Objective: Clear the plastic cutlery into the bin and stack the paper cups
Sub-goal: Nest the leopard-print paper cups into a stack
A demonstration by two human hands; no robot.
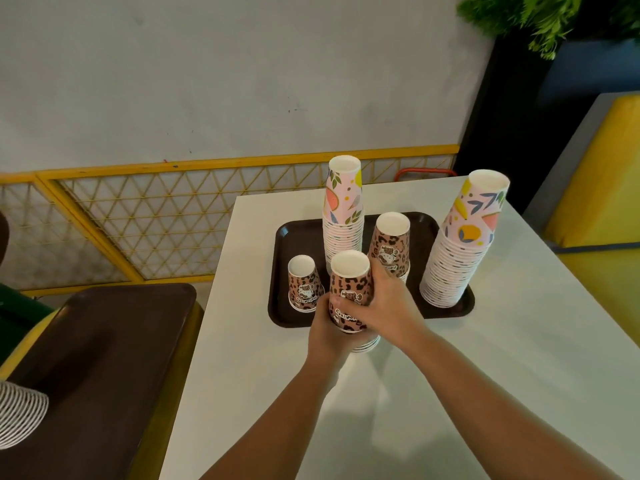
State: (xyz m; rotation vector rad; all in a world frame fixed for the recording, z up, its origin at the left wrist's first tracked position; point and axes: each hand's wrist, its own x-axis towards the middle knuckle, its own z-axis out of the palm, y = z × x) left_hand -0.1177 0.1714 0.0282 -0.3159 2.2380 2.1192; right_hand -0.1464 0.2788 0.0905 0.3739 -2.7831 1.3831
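both hands, left hand [325, 327] and right hand [384, 303], are clamped around a leopard-print cup stack [349, 292] at the near edge of the dark tray [446, 311] on the white desk [485, 375]. just left on the tray stands a short leopard cup stack [303, 284], and behind the held one another leopard stack [391, 244]. farther back rises a tall floral stack [343, 209], with a second floral stack [464, 244] at the tray's right end. no cutlery shows.

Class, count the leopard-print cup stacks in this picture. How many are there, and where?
3: a short one at the tray's left, a taller one mid-tray, and one gripped by both hands.
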